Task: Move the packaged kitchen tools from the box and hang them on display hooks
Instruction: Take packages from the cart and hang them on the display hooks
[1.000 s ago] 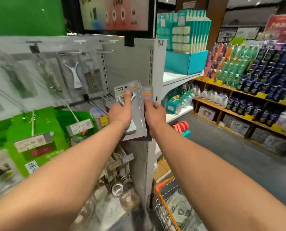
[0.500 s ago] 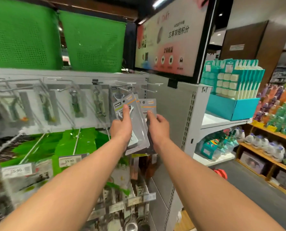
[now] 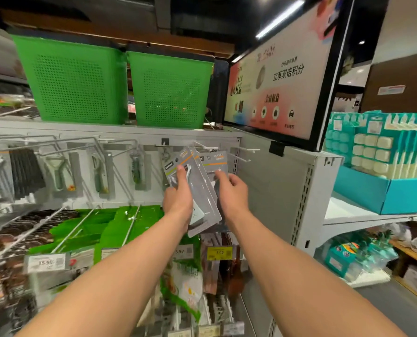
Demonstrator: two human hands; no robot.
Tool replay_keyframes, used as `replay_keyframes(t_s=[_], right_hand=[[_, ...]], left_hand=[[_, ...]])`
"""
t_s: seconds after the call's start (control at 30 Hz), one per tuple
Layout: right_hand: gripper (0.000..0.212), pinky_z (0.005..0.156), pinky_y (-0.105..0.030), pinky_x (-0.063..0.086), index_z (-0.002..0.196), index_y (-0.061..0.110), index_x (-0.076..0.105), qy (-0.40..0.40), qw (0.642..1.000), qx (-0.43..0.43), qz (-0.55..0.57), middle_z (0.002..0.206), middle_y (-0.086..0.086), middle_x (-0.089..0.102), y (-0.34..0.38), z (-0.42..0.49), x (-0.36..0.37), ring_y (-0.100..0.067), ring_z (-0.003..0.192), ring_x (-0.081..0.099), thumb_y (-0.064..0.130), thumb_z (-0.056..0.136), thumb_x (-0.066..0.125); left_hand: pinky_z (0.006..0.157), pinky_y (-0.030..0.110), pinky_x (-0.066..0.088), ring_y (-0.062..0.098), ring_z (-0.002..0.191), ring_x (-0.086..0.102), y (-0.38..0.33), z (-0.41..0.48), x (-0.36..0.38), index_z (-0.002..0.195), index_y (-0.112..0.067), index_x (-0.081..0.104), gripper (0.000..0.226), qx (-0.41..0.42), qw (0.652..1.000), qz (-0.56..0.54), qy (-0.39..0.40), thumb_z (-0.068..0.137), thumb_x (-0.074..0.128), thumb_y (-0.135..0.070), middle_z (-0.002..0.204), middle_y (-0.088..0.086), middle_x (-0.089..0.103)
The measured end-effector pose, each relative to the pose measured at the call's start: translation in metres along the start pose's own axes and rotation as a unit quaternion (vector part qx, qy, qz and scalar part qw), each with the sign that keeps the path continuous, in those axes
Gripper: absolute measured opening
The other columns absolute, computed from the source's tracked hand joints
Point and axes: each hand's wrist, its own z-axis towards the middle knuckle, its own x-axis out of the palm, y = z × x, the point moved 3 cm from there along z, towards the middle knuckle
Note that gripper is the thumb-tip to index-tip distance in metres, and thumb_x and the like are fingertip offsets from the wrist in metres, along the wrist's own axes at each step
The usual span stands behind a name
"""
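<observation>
My left hand (image 3: 178, 200) grips a small stack of grey carded kitchen tool packages (image 3: 197, 190), thumb pressed on the front card with a white tool under the blister. My right hand (image 3: 231, 190) pinches the rear package (image 3: 216, 161) of the fan by its edge. The card tops sit just below bare white display hooks (image 3: 241, 154) at the right end of the pegboard. Other hooks to the left carry hung peelers (image 3: 59, 173) and similar tools. The box is not in view.
Two green perforated baskets (image 3: 120, 88) stand on the shelf above the pegboard. A framed advert screen (image 3: 280, 76) juts out at the upper right. Lower hooks hold green packets with price tags (image 3: 48, 262). A teal display carton (image 3: 382, 190) sits on the side shelf.
Both hands have lifted the fanned packages higher toward the top row of hooks, and my view has tilted up from the cart and lower shelves to the pegboard top.
</observation>
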Motion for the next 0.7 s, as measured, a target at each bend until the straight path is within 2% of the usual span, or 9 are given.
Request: replay_keyframes(t_s=[0.07, 0.13, 0.27, 0.33, 0.4, 0.47, 0.53, 0.6, 0.7], right_hand=[[0.029, 0.065, -0.032, 0.041, 0.079, 0.006, 0.064, -0.003, 1.000, 0.008, 0.008, 0.064, 0.003, 0.055, -0.002, 0.005, 0.004, -0.014, 0.065, 0.049, 0.033, 0.091, 0.067], [0.026, 0.066, -0.032, 0.041, 0.077, 0.012, 0.064, -0.009, 1.000, 0.014, 0.011, 0.067, 0.000, 0.057, -0.003, 0.010, 0.006, -0.015, 0.066, 0.050, 0.033, 0.093, 0.067], [0.027, 0.069, -0.032, 0.042, 0.074, 0.017, 0.061, -0.011, 1.000, 0.028, 0.005, 0.067, 0.002, 0.056, -0.012, 0.021, 0.009, -0.015, 0.066, 0.049, 0.033, 0.094, 0.066], [0.027, 0.068, -0.032, 0.043, 0.080, 0.011, 0.064, -0.003, 0.999, 0.034, -0.004, 0.072, -0.002, 0.058, -0.016, 0.023, 0.011, -0.016, 0.070, 0.052, 0.034, 0.096, 0.065], [0.033, 0.066, -0.031, 0.043, 0.089, -0.001, 0.066, -0.001, 0.999, 0.038, 0.001, 0.078, -0.006, 0.062, -0.019, 0.027, 0.014, -0.017, 0.074, 0.055, 0.031, 0.097, 0.064], [0.034, 0.065, -0.029, 0.043, 0.098, -0.004, 0.068, 0.000, 0.999, 0.041, -0.009, 0.081, -0.005, 0.064, -0.020, 0.031, 0.016, -0.015, 0.073, 0.055, 0.030, 0.099, 0.063], [0.030, 0.071, -0.029, 0.046, 0.094, 0.005, 0.071, 0.002, 0.999, 0.045, -0.026, 0.080, 0.000, 0.067, -0.023, 0.038, 0.018, -0.013, 0.075, 0.057, 0.034, 0.100, 0.064], [0.028, 0.082, -0.034, 0.049, 0.086, 0.015, 0.070, -0.002, 0.998, 0.046, -0.048, 0.080, 0.003, 0.069, -0.027, 0.046, 0.020, -0.015, 0.080, 0.061, 0.039, 0.099, 0.065], [0.033, 0.090, -0.038, 0.051, 0.086, 0.011, 0.070, 0.003, 0.995, 0.040, -0.089, 0.079, 0.001, 0.067, -0.029, 0.056, 0.022, -0.019, 0.081, 0.060, 0.041, 0.098, 0.065]], left_hand=[[0.111, 0.044, 0.040, 0.037, 0.138, 0.049, -0.003, 0.004, -0.001, 0.150, -0.005, 0.048, 0.110, -0.005, 1.000, -0.001, 0.001, 0.085, 0.030, -0.093, 0.151, 0.016, 0.052], [0.113, 0.045, 0.040, 0.037, 0.138, 0.049, -0.004, 0.008, 0.000, 0.151, -0.006, 0.047, 0.112, -0.005, 1.000, -0.003, 0.001, 0.083, 0.030, -0.094, 0.152, 0.016, 0.051], [0.113, 0.048, 0.042, 0.037, 0.133, 0.054, -0.001, 0.016, 0.005, 0.148, -0.007, 0.050, 0.117, -0.007, 1.000, -0.011, 0.008, 0.077, 0.031, -0.098, 0.147, 0.014, 0.056], [0.111, 0.046, 0.044, 0.037, 0.130, 0.056, 0.001, 0.019, 0.004, 0.144, -0.006, 0.053, 0.113, -0.008, 1.000, -0.009, 0.003, 0.079, 0.032, -0.096, 0.143, 0.014, 0.058], [0.107, 0.041, 0.044, 0.036, 0.131, 0.055, 0.002, 0.024, 0.003, 0.144, -0.004, 0.053, 0.106, -0.002, 1.000, 0.000, -0.004, 0.086, 0.032, -0.091, 0.144, 0.015, 0.058], [0.100, 0.038, 0.041, 0.036, 0.132, 0.054, 0.001, 0.028, 0.003, 0.143, -0.003, 0.053, 0.100, 0.009, 1.000, 0.015, -0.008, 0.091, 0.032, -0.086, 0.144, 0.016, 0.057], [0.097, 0.037, 0.039, 0.035, 0.134, 0.052, 0.000, 0.031, 0.002, 0.142, -0.002, 0.053, 0.096, 0.023, 0.999, 0.030, -0.012, 0.094, 0.033, -0.082, 0.145, 0.017, 0.056], [0.101, 0.039, 0.040, 0.035, 0.134, 0.052, -0.001, 0.035, 0.000, 0.141, -0.003, 0.053, 0.093, 0.031, 0.998, 0.044, -0.025, 0.094, 0.034, -0.081, 0.145, 0.018, 0.056], [0.096, 0.038, 0.040, 0.035, 0.129, 0.055, -0.001, 0.040, -0.002, 0.135, -0.005, 0.057, 0.088, 0.037, 0.997, 0.050, -0.040, 0.094, 0.036, -0.080, 0.140, 0.018, 0.059]])
